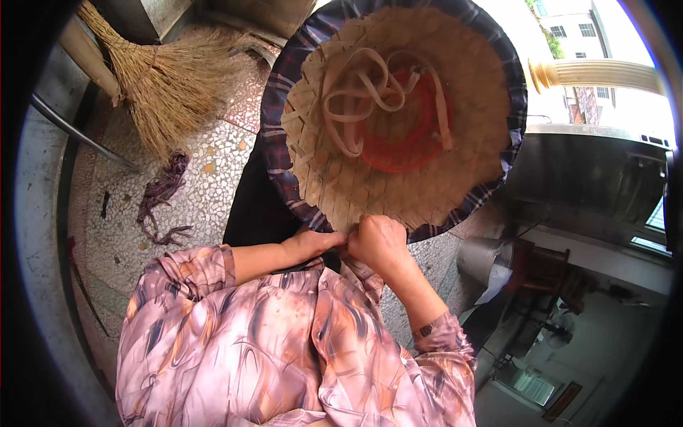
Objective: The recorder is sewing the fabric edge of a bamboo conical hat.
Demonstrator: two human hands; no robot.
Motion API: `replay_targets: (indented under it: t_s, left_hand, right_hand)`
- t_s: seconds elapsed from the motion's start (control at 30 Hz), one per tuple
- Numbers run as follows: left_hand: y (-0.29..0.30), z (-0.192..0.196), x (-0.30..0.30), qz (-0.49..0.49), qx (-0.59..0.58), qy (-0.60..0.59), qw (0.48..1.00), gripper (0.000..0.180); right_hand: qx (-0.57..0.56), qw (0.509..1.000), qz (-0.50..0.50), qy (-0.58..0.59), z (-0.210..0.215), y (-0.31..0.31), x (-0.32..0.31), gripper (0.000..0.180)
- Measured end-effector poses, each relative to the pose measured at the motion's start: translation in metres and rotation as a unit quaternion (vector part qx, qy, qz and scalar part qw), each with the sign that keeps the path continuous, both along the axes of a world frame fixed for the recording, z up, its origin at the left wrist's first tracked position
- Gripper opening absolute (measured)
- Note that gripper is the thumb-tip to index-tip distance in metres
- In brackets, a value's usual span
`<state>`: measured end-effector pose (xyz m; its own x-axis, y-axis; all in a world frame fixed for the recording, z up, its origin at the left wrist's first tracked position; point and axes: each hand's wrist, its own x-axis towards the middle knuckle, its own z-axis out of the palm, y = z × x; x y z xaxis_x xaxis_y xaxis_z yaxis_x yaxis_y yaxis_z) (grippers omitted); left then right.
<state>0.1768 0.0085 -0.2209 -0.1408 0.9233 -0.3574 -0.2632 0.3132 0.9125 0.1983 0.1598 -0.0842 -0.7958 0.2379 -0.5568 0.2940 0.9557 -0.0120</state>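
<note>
A wide woven bamboo hat (306,135) lies across my lap with its hollow inner side up. Dark plaid cloth (276,153) is wrapped round its rim. A red ring (398,160) sits in the middle of the hat, and a loose pale strap (359,139) is looped over it. My left hand (313,244) is closed at the near rim, its fingertips pinched together by the cloth edge. Right beside it, my right hand (377,240) forms a fist over the same stretch of rim. Whatever lies between the fingers is hidden.
On the speckled floor to the left are a straw broom (167,82) and a dark purplish, shrivelled bundle (162,196). A metal bucket (478,257) stands to the right, with a dark wooden chair (537,267) behind it. A pale railing (605,76) shows at upper right.
</note>
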Motion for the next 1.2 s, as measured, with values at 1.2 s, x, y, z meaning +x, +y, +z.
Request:
replay_targets:
  t_s: [1.2]
  left_hand:
    - [0.007, 0.010, 0.004, 0.206, 0.069, -0.359, 0.908, 0.023]
  right_hand:
    - [-0.664, 0.635, -0.380, 0.106, 0.023, 0.038, -0.049, 0.020]
